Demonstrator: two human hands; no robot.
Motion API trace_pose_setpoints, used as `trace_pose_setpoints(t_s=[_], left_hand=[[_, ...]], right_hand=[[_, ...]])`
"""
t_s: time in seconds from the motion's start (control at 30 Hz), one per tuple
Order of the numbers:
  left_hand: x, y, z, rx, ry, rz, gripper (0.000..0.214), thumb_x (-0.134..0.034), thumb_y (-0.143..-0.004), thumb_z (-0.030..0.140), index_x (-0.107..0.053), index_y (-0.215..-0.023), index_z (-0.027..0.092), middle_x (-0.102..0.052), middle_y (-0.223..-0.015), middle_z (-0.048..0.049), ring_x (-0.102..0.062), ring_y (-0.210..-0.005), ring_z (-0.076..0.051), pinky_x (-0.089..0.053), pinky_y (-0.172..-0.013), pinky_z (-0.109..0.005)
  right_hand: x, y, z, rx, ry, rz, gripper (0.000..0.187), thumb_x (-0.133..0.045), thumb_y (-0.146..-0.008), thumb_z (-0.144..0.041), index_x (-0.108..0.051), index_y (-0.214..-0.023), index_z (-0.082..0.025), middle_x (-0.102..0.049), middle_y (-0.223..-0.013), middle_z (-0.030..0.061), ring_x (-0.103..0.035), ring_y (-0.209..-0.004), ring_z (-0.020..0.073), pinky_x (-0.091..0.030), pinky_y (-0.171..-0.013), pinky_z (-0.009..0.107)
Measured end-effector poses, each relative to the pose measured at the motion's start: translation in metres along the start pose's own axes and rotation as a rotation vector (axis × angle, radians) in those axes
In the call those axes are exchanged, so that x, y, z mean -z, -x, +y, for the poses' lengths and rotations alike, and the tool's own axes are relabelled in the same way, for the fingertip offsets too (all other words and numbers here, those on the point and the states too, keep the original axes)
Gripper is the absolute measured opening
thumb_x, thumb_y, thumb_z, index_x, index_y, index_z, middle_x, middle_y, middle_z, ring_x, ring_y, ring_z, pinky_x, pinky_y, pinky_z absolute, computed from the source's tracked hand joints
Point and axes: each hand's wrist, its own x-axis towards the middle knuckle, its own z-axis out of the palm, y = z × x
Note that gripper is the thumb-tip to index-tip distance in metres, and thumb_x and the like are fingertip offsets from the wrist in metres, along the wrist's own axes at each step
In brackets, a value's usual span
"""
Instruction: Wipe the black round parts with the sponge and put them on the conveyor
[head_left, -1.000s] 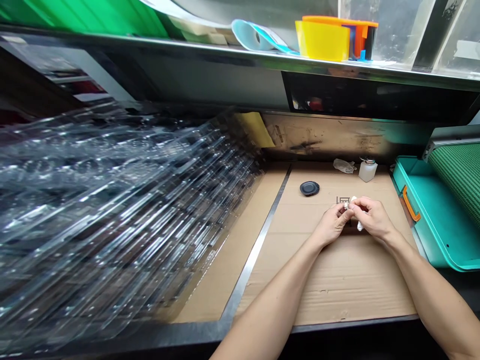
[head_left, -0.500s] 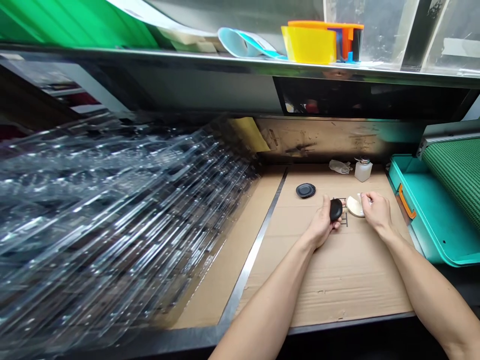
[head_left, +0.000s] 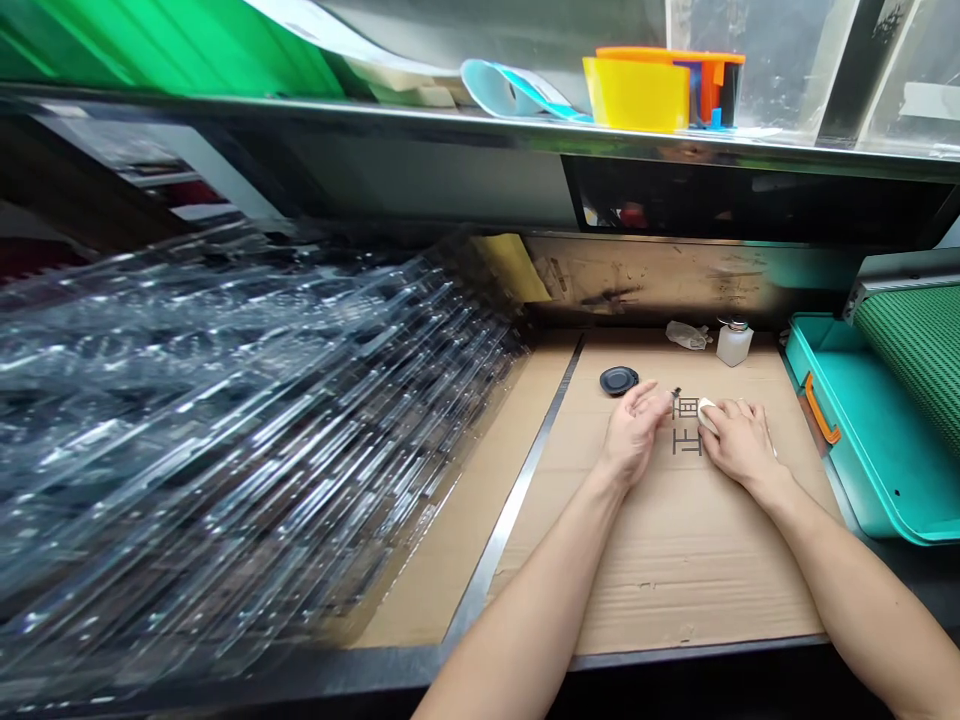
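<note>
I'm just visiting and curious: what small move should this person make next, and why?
Probably the open left hand should pick up the black round disc: it lies close by and that hand looks free, while the right hand rests on the pale oval piece.

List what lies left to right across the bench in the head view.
clear plastic sheets → metal strip → black disc → white pad → teal tray

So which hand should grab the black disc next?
Probably the left hand: it is open and nearest the black disc, while the right hand is busy on the cream pad.
</note>
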Motion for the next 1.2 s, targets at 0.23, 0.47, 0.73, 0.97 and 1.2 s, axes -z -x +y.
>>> trace_pose_setpoints(t_s=[0.23,0.47,0.73,0.97,1.2], left_hand=[[0.001,0.01,-0.017,-0.839,-0.783,-0.005,0.099,-0.086,-0.074,0.034,-0.028,-0.154,0.027,-0.061,-0.131,-0.0123,-0.062,-0.122,-0.024,-0.051,-0.106,-0.04],[-0.002,0.015,-0.017,-0.885,-0.817,0.002,0.099,-0.084,-0.077,0.034,-0.024,-0.155,0.026,-0.06,-0.133,-0.0133,-0.061,-0.123,-0.024,-0.051,-0.107,-0.041],[-0.018,0.029,0.002,-0.439,-0.531,0.057,0.105,-0.093,-0.061,0.029,-0.038,-0.15,0.028,-0.057,-0.14,-0.0129,-0.048,-0.137,-0.031,-0.039,-0.116,-0.042],[0.001,0.015,0.0,-0.318,-1.023,-0.005,0.035,-0.063,-0.091,0.049,-0.066,-0.117,0.025,-0.07,-0.113,-0.0129,-0.061,-0.117,-0.033,-0.043,-0.105,-0.043],[0.013,0.003,-0.007,-0.2,-1.63,0.037,0.037,-0.045,-0.098,0.048,-0.066,-0.112,0.021,-0.059,-0.116,-0.0176,-0.059,-0.112,-0.035,-0.048,-0.09,-0.043]], right_hand=[[-0.004,0.003,-0.007,0.16,-0.15,0.048,0.022,-0.054,-0.094,-0.026,-0.067,-0.111,-0.021,-0.064,-0.119,0.012,-0.05,-0.107,0.0278,-0.038,-0.094,0.041],[-0.01,0.004,-0.011,0.195,-0.35,-0.02,0.015,-0.059,-0.09,-0.027,-0.068,-0.099,-0.019,-0.064,-0.116,0.009,-0.053,-0.105,0.0248,-0.041,-0.094,0.038],[-0.01,0.0,-0.003,0.148,-0.321,0.042,0.021,-0.059,-0.091,-0.028,-0.067,-0.109,-0.022,-0.065,-0.114,0.0069,-0.054,-0.108,0.0247,-0.041,-0.096,0.038],[-0.009,0.001,-0.004,0.156,-0.304,0.032,0.024,-0.059,-0.092,-0.03,-0.067,-0.114,-0.025,-0.065,-0.118,0.0068,-0.054,-0.111,0.025,-0.04,-0.098,0.039],[-0.01,0.001,-0.003,0.15,-0.315,0.045,0.03,-0.06,-0.091,-0.029,-0.067,-0.121,-0.026,-0.066,-0.119,0.0064,-0.055,-0.112,0.0249,-0.04,-0.101,0.041]])
